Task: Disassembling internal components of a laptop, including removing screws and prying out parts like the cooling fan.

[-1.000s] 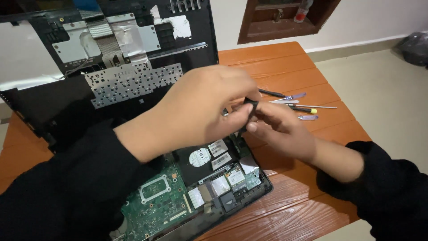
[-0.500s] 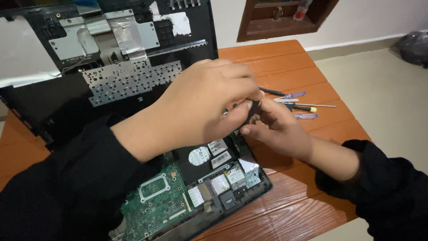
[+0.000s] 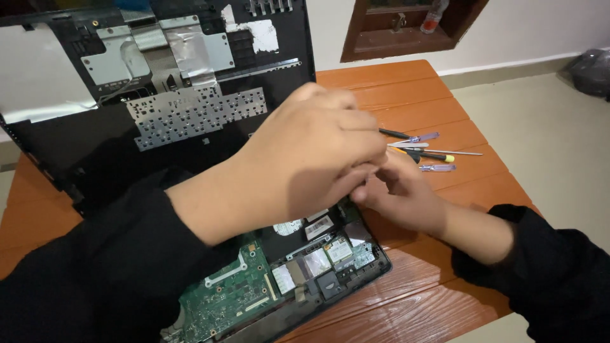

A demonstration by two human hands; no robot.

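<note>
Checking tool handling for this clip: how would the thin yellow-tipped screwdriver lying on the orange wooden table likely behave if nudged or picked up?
The thin yellow-tipped screwdriver looks round and slender, so a nudge would probably roll it across the smooth orange wooden table. It seems stiff and light for its length. Lying among other small tools, it would likely knock them.

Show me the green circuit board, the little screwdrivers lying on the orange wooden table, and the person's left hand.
green circuit board (image 3: 232,295): head view, on its bare green middle.
little screwdrivers (image 3: 422,152): head view, on the shafts of the cluster.
left hand (image 3: 311,162): head view, on the back of the hand.
</note>
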